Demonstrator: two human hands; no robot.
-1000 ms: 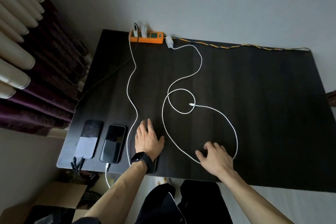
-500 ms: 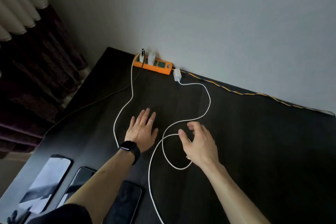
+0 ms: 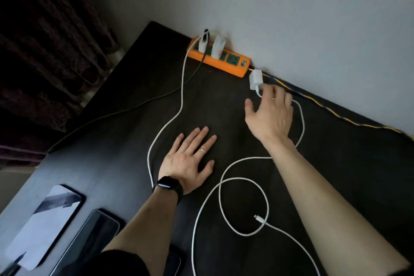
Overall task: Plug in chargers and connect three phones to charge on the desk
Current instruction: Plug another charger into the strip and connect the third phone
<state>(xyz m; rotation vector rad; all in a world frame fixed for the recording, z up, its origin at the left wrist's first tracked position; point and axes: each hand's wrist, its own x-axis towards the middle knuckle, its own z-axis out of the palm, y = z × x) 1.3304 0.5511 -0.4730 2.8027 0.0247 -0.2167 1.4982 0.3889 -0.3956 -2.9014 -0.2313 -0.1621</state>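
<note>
An orange power strip [image 3: 215, 63] lies against the wall with two white chargers [image 3: 217, 46] plugged in. A third white charger [image 3: 255, 79] lies loose on the dark desk [image 3: 134, 132] just right of the strip. My right hand [image 3: 272, 114] reaches over it, fingertips at its cable end, fingers spread. Its white cable [image 3: 243, 206] loops across the desk with the free plug [image 3: 257, 218] lying inside the loop. My left hand [image 3: 190, 161] rests flat on the desk. Two phones [image 3: 44, 224] [image 3: 89, 237] lie at the near left; a third [image 3: 174, 262] is mostly hidden under my left arm.
A yellow-and-blue cord [image 3: 331, 112] runs along the wall to the right. A black cable [image 3: 125, 110] and a white cable [image 3: 174, 116] run from the strip toward the phones. A dark curtain [image 3: 44, 40] hangs on the left.
My right hand moved from the cable loop forward to the loose charger by the strip. My left hand stayed flat on the desk. The view leaned closer to the wall.
</note>
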